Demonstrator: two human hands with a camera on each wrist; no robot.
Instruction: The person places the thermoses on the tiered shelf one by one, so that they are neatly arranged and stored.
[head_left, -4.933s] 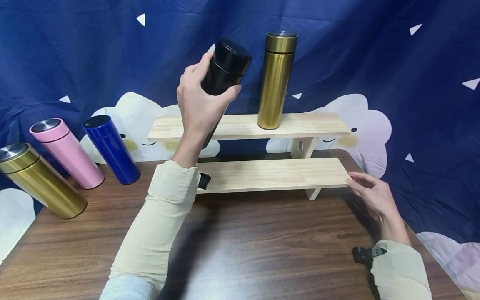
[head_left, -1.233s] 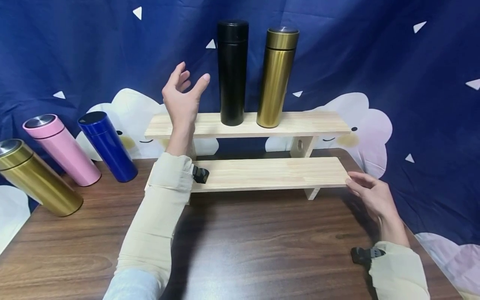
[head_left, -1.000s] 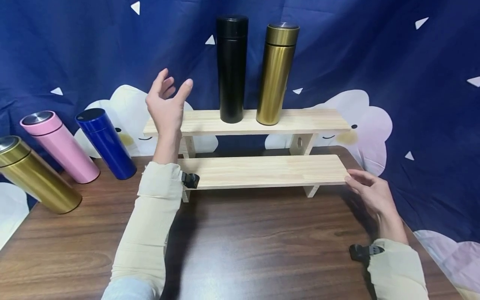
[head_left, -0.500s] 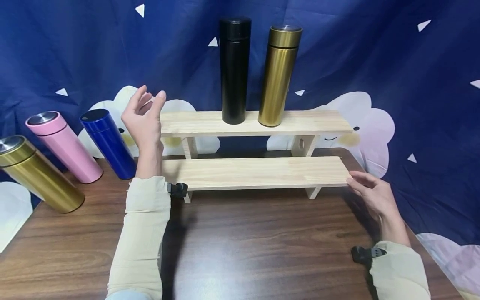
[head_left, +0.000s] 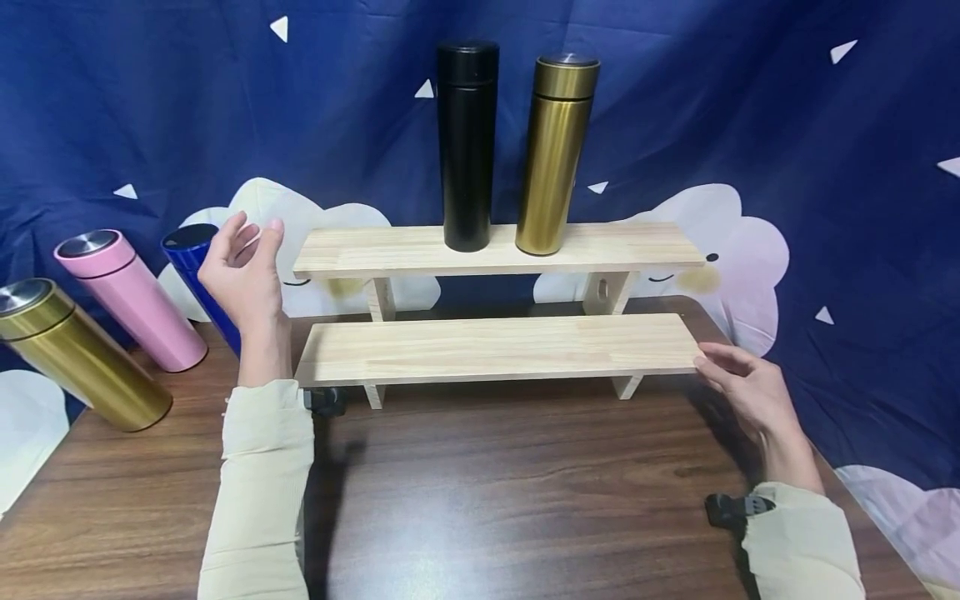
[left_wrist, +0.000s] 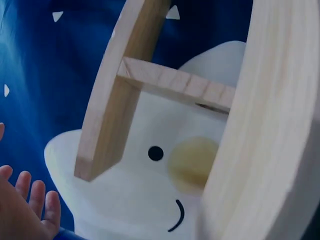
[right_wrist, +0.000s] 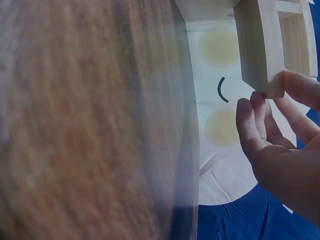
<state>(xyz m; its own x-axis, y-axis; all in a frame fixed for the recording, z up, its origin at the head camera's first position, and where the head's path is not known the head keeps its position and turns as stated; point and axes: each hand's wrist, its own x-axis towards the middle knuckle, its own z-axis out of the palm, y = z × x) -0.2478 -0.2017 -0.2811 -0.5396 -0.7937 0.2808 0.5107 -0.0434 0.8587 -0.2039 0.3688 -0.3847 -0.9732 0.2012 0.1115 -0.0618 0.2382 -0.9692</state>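
Note:
My left hand (head_left: 243, 279) is in the air with loosely bent fingers and nothing in it. It partly covers a blue thermos flask (head_left: 197, 265) that stands on the table; I cannot tell whether they touch. At the right, my right hand (head_left: 746, 392) pinches the end of the lower board of a two-tier wooden shelf (head_left: 480, 350). The right wrist view shows the thumb and fingers on either side of that board end (right_wrist: 267, 55). Upright on the upper board are a black thermos flask (head_left: 467, 150) and a gold thermos flask (head_left: 557, 158), slightly apart.
A pink thermos flask (head_left: 135, 304) and another gold thermos flask (head_left: 86, 358) stand at the left of the brown table (head_left: 510, 492). Behind hangs a dark blue cloth (head_left: 337, 100) printed with white clouds.
The black flask, earlier tilted in my left hand, now stands on the upper board. My left hand has let go and moved left and down to the blue flask. My right hand stayed put.

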